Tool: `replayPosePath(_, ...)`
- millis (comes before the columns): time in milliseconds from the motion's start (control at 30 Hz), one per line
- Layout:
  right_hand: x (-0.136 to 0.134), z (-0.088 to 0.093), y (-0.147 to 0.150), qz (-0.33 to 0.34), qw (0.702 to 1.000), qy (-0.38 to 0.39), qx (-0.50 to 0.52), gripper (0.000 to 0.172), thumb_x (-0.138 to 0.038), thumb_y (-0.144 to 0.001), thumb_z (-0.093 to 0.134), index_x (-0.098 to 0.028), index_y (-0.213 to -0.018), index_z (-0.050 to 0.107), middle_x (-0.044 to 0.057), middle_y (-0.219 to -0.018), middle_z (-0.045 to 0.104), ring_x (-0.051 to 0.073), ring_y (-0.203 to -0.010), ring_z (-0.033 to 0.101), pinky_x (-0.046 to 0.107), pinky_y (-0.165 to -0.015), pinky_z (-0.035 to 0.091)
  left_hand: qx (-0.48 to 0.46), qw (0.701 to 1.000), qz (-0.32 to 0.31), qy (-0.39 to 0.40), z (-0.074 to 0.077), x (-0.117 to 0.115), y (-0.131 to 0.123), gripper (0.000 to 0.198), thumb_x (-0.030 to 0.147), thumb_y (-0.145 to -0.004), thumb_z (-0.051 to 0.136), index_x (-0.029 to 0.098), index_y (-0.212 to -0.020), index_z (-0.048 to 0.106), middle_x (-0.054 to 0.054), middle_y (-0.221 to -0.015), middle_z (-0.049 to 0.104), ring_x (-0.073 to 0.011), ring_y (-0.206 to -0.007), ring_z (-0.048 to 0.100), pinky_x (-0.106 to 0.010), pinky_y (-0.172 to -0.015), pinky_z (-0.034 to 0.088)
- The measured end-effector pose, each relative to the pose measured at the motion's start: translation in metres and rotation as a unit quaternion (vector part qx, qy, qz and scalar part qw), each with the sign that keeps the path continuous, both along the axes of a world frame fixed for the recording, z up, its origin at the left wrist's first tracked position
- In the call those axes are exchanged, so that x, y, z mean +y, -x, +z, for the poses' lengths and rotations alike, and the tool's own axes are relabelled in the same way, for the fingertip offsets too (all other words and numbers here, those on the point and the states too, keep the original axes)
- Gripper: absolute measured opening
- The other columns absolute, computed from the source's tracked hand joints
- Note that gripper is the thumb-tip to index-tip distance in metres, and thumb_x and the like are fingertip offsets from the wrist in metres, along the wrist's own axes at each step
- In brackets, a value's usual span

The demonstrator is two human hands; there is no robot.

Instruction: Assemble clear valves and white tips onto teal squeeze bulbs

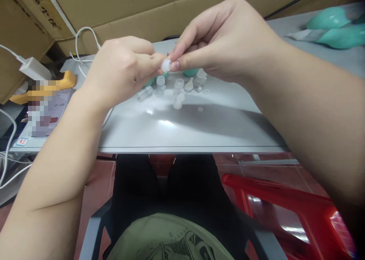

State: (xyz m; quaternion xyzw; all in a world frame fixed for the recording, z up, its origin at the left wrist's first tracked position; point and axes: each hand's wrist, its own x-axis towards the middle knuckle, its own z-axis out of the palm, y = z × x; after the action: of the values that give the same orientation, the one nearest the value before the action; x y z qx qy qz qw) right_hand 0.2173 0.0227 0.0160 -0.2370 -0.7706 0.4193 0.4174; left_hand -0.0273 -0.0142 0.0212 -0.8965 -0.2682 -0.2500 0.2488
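Observation:
A small white plastic cap is held up above the back of the grey table between my two hands. My left hand is closed, pinching the cap from the left. On the other side, the thumb and forefinger of my right hand pinch at its right edge. Whether anything sits inside the cap is hidden by the fingers. Below the hands stand small clear bottles, one upright, while a clear vial lies on its side. White round caps, a pale teardrop-shaped piece and a small disc lie close by.
Teal bags lie at the back right of the table. Cardboard walls the rear. At left are a phone, a yellow power strip, a white charger and cables. A red stool stands below right.

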Motion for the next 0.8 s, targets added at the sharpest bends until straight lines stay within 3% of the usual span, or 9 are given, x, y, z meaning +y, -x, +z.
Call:
replayPosePath(167,0.001,-0.002,0.001,0.015,1.0,-0.014,0.014,0.016,-0.028,-0.071,0.094,-0.023,-0.083,0.084,0.001,-0.082,0.08,0.018,-0.081,0.078,0.034,-0.071,0.058,-0.036,0.999,-0.017,-0.007,-0.002,0.003,0.0,0.036,0.04,-0.109,0.054,0.028,-0.08,0.073,-0.005,-0.07,0.061,-0.0222,-0.064,0.057,-0.038,-0.057,0.034)
replayPosePath(300,0.0,-0.003,0.003,0.004,0.996,-0.076,0.042,0.005,-0.021,-0.082,0.087,-0.023,-0.085,0.084,-0.003,-0.086,0.08,0.01,-0.08,0.073,0.025,-0.075,0.057,-0.079,0.996,-0.034,0.024,-0.001,0.007,-0.001,0.04,0.042,-0.109,0.053,0.027,-0.077,0.073,-0.003,-0.066,0.059,-0.0186,-0.061,0.055,-0.034,-0.057,0.035)
replayPosePath(500,-0.002,-0.001,0.003,-0.029,0.988,-0.148,0.02,0.008,-0.02,-0.088,0.077,-0.025,-0.09,0.083,-0.007,-0.087,0.078,0.006,-0.08,0.068,0.022,-0.071,0.051,-0.11,0.992,-0.052,0.012,-0.002,0.012,-0.002,0.046,0.046,-0.111,0.052,0.024,-0.076,0.073,-0.003,-0.064,0.057,-0.0163,-0.06,0.051,-0.032,-0.058,0.035)
replayPosePath(633,-0.002,-0.001,0.003,-0.003,0.995,-0.096,0.03,0.004,-0.02,-0.084,0.082,-0.022,-0.087,0.083,-0.006,-0.085,0.077,0.005,-0.079,0.068,0.02,-0.071,0.052,-0.096,0.992,-0.075,0.013,-0.004,0.014,-0.001,0.054,0.053,-0.113,0.049,0.024,-0.073,0.072,-0.002,-0.061,0.054,-0.0151,-0.058,0.048,-0.031,-0.057,0.035)
replayPosePath(800,-0.001,0.001,0.001,0.03,0.999,-0.011,0.017,0.014,-0.027,-0.075,0.091,-0.023,-0.085,0.083,-0.003,-0.08,0.077,0.007,-0.073,0.069,0.024,-0.066,0.052,-0.092,0.992,-0.076,0.033,-0.003,0.008,0.0,0.04,0.048,-0.112,0.052,0.029,-0.092,0.081,-0.002,-0.065,0.055,-0.0177,-0.06,0.053,-0.033,-0.06,0.038)
